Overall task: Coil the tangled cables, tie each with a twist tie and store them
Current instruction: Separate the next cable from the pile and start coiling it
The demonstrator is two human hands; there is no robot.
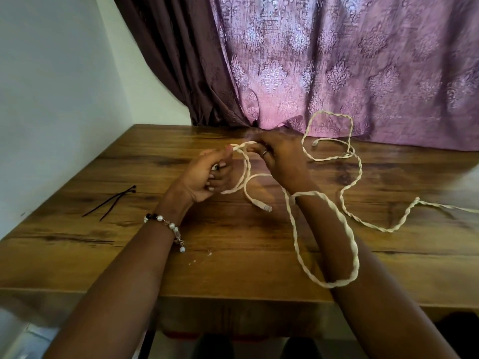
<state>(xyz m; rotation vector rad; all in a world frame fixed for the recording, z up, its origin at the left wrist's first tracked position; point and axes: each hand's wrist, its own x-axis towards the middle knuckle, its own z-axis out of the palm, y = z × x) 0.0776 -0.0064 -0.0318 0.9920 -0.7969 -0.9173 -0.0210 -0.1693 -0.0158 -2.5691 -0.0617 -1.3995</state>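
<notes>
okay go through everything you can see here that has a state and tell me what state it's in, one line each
White cables: twisted together, uncoiled, untied, sprawled over the table, one loop hanging around the right forearm.
Cable plug: free, lying on the table.
Black ties: two, unused, crossed on the table.
Left hand: closed on the cables.
Right hand: fingers pinching the cables.
Curtain: drawn shut.

From my remote feed: a wooden table (108,257) with dark grain stands against a plain white wall (51,86). Behind it hang a dark brown curtain (176,60) and a purple damask-patterned curtain (363,60), softly backlit.
</notes>
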